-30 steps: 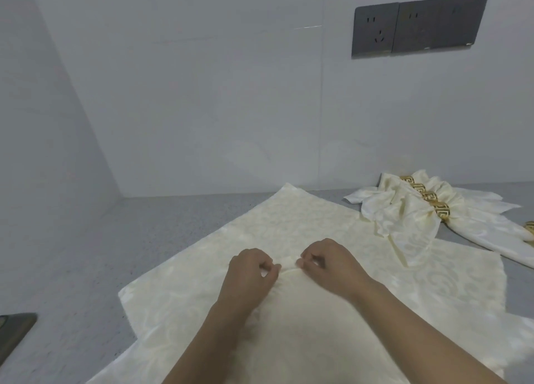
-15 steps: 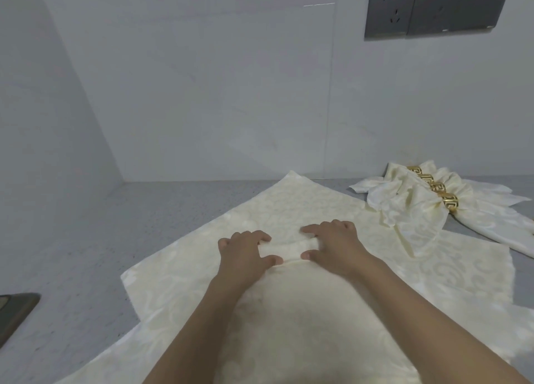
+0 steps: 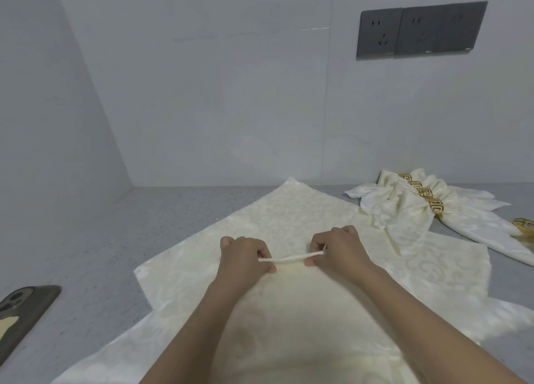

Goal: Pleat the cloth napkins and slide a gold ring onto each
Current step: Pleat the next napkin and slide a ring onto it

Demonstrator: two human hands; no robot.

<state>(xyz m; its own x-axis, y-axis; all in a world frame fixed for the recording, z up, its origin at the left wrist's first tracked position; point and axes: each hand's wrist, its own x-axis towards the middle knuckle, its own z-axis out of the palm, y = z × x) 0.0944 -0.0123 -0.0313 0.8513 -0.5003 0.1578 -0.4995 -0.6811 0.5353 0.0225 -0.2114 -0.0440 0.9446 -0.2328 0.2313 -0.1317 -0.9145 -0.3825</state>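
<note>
— Fingers first: what do I have on the left?

— Left hand [image 3: 245,258] has its fingers curled, pinching one end of a raised fold in the napkin [image 3: 291,222]. To its left a phone [image 3: 21,311] lies on the grey tabletop [image 3: 115,239].

— And the fold itself?

— I see a thin ridge [image 3: 289,259] of cloth lifted between both hands, near the napkin's middle; the napkin lies spread flat as a diamond, on top of more cloth.

— Right side?

— Right hand [image 3: 341,246] pinches the other end of the ridge, fingers curled the same way. Further right, pleated napkins [image 3: 404,210] sit near the wall with gold rings [image 3: 427,198] round them, and one ring [image 3: 524,226] lies at the frame edge.
</note>
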